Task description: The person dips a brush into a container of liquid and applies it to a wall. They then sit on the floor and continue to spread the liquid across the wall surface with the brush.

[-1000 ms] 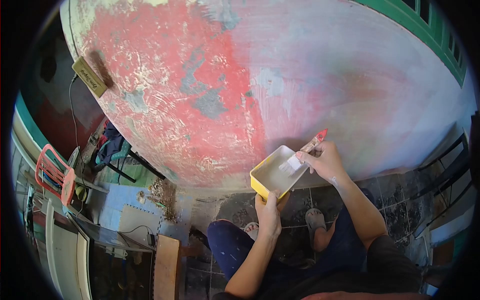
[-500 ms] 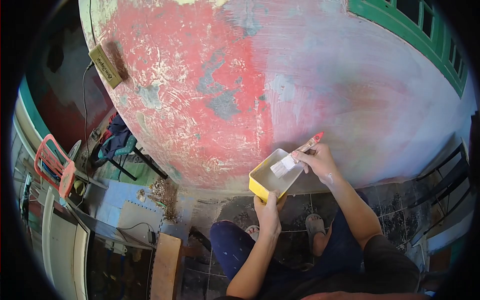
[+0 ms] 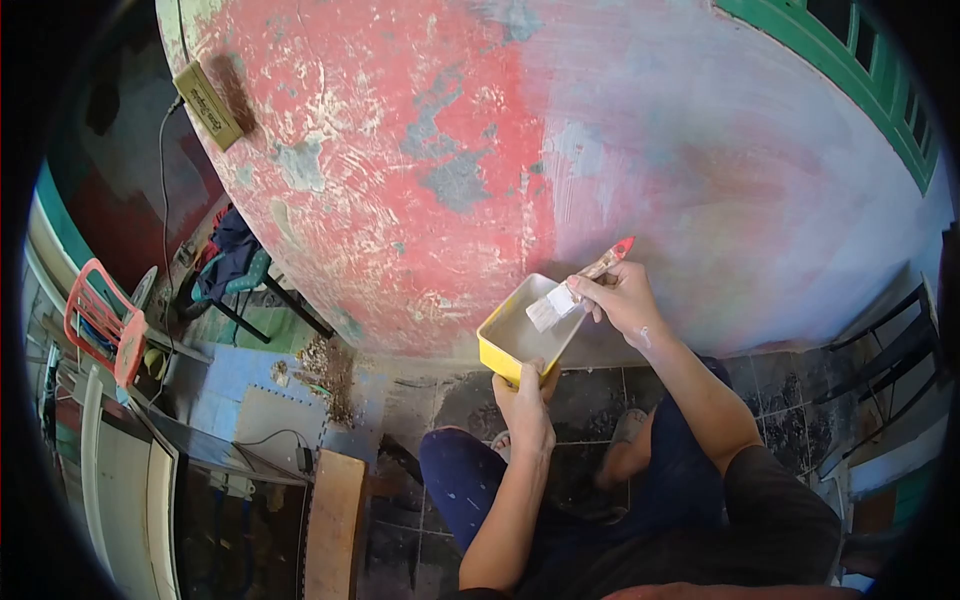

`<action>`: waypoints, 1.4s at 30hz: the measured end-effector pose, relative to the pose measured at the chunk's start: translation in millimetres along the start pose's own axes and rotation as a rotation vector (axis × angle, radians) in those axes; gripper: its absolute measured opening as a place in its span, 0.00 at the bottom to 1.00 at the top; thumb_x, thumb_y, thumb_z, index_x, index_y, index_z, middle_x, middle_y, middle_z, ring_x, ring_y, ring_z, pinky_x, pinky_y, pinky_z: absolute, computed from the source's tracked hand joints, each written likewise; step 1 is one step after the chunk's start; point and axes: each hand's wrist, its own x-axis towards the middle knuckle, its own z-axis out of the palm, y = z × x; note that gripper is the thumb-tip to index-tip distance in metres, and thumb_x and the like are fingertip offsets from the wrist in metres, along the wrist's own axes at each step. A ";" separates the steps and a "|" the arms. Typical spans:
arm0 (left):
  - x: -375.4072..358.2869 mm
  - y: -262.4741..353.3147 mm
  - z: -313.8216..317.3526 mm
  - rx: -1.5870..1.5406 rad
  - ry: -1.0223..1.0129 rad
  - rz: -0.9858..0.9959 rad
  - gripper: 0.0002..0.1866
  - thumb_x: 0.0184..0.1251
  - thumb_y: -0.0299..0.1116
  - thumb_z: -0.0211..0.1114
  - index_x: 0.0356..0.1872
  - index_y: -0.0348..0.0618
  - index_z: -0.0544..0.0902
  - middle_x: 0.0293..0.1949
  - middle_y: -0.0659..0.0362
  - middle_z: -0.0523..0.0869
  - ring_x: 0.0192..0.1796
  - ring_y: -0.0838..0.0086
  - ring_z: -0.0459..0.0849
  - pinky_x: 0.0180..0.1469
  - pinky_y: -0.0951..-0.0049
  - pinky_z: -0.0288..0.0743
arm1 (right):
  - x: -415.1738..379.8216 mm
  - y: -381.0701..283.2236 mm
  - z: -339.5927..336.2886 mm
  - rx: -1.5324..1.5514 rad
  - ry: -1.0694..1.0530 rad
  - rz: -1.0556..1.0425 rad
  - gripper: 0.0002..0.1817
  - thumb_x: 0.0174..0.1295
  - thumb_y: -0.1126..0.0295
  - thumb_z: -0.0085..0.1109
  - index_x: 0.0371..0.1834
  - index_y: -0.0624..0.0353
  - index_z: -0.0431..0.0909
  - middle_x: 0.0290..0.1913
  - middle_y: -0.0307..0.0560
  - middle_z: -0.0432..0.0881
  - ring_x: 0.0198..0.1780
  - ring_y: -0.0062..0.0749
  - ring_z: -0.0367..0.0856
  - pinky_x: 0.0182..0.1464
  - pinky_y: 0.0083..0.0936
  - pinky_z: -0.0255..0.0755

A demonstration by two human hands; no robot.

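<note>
My left hand [image 3: 527,405] grips the near end of a yellow rectangular tub [image 3: 496,358], thumb over its rim. Whitish paint [image 3: 516,335] coats the inside of the tub. In my right hand [image 3: 618,297] is a paintbrush [image 3: 604,264], its red handle tip pointing up and away. The white-coated bristles hang over the tub's opening, angled down to the left. Ahead stands a wall [image 3: 380,190], with peeling red paint on the left and a pale bluish-white coat on the right.
A yellow box [image 3: 208,106] with a cord hangs on the wall at left. A red chair [image 3: 104,318] and a stool [image 3: 235,275] with dark cloth stand on the left. Near my left knee is a wooden plank [image 3: 334,525]. A black chair [image 3: 890,350] sits at right, below a green window frame [image 3: 850,75].
The tub and both hands have shifted slightly left and up in view. The brush stays over the tub, its bristles now a little farther left. My feet show less.
</note>
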 end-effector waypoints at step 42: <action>34.7 -134.4 -33.9 0.086 -0.287 -0.629 0.23 0.73 0.25 0.60 0.64 0.24 0.71 0.65 0.42 0.78 0.66 0.55 0.81 0.70 0.57 0.79 | -43.0 100.5 -166.2 -0.092 -0.045 0.277 0.11 0.63 0.72 0.72 0.26 0.64 0.82 0.34 0.46 0.89 0.34 0.25 0.90 0.35 0.21 0.81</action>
